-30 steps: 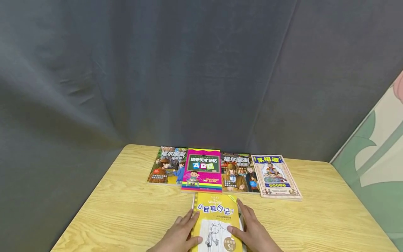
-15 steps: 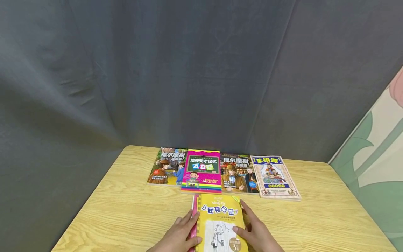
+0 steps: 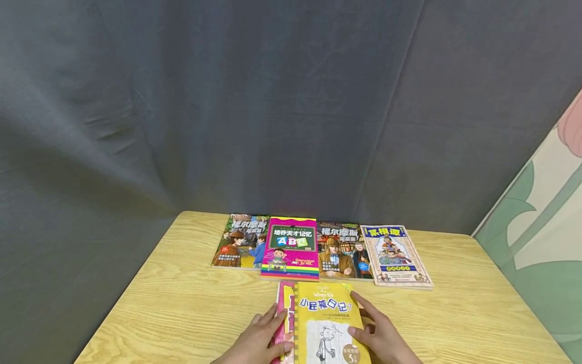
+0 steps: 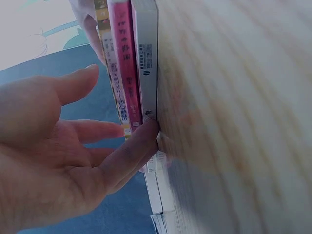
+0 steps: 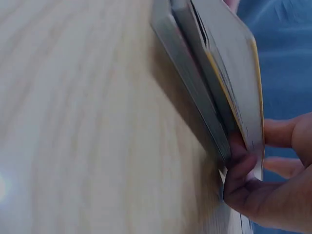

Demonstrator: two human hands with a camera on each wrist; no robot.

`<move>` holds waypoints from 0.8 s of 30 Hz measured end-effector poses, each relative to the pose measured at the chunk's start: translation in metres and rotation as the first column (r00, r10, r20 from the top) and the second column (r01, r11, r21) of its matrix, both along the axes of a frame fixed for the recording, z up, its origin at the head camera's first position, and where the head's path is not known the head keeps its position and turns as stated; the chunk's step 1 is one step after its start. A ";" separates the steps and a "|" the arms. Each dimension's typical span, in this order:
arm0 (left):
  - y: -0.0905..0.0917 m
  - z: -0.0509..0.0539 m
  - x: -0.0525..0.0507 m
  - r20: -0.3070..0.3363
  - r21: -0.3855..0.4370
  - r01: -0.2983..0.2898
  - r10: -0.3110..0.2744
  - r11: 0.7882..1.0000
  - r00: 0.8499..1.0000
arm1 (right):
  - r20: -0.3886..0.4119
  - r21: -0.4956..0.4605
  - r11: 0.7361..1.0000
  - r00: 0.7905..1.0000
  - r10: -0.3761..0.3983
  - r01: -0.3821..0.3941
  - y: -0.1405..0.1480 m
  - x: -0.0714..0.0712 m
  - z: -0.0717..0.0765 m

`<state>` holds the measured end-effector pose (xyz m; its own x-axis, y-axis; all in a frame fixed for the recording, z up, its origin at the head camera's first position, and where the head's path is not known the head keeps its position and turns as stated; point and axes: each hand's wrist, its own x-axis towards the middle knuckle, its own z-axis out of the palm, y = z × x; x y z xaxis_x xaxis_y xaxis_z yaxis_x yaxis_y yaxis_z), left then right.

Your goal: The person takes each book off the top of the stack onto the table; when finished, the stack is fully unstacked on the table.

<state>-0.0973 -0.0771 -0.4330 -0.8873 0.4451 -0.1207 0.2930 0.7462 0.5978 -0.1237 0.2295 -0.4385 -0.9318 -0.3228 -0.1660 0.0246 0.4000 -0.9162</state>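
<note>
A small stack of books lies at the table's near edge in the head view. On top is a yellow comic diary book [image 3: 325, 313], shifted right of a pink book [image 3: 284, 298] beneath it. The left wrist view shows a white-spined book [image 4: 146, 58] at the bottom. My left hand [image 3: 258, 334] rests against the stack's left side, fingers nearly straight, touching the spines. My right hand [image 3: 385, 332] pinches the yellow book's right edge, thumb on the cover; in the right wrist view the fingers [image 5: 239, 180] curl under that book.
Behind the stack lies a row of books: a detective book [image 3: 241, 242], a magenta ABC book [image 3: 293, 247], another detective book [image 3: 343, 253] and a cream book [image 3: 395, 258]. They lie on a wooden table [image 3: 182, 303] before a dark curtain [image 3: 273, 101].
My right hand has drawn the yellow book to the right, baring more of the pink book's left side. My left hand has stayed at the stack's left edge.
</note>
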 end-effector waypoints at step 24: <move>-0.002 -0.002 -0.004 -0.003 -0.010 0.048 -0.048 0.999 0.999 | 0.269 -0.472 0.875 0.928 0.259 -0.108 0.039 0.005 0.010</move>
